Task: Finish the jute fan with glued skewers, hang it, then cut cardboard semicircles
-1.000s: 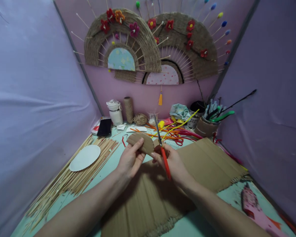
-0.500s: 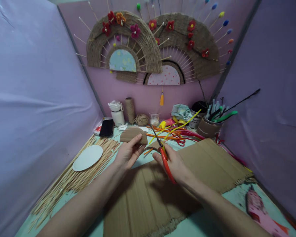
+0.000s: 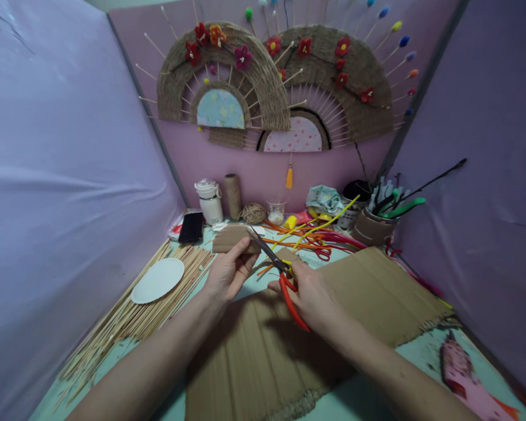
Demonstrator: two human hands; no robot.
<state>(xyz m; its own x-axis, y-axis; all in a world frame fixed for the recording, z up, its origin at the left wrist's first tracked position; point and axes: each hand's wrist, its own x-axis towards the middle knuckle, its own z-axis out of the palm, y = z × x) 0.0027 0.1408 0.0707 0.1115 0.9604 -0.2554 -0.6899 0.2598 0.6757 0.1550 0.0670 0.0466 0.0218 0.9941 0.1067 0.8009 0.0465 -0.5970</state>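
Note:
My left hand (image 3: 231, 270) pinches a small curved piece of brown cardboard (image 3: 228, 238) by its right part, above the table. In my right hand (image 3: 309, 289) are red-handled scissors (image 3: 293, 304), their dark blades slanting up and left. The blade tips are at the right side of the cardboard piece, near my left thumb; whether they touch it I cannot tell. Below both hands lies a large cardboard sheet (image 3: 241, 356) with a torn front edge. A small cardboard scrap (image 3: 289, 255) lies behind the scissors.
Thin wooden sticks (image 3: 114, 321) and a white oval plate (image 3: 158, 281) lie at left. A phone (image 3: 191, 227), white bottle (image 3: 210, 202), twine ball (image 3: 253, 213), coloured pipe cleaners (image 3: 328, 237) and a tool-filled can (image 3: 372, 225) stand or lie behind. Decorated fans (image 3: 258, 70) hang on the back wall.
The scissors have swung left, so their blades now point at the cardboard piece instead of upward. My left hand has barely moved. The view has shifted slightly.

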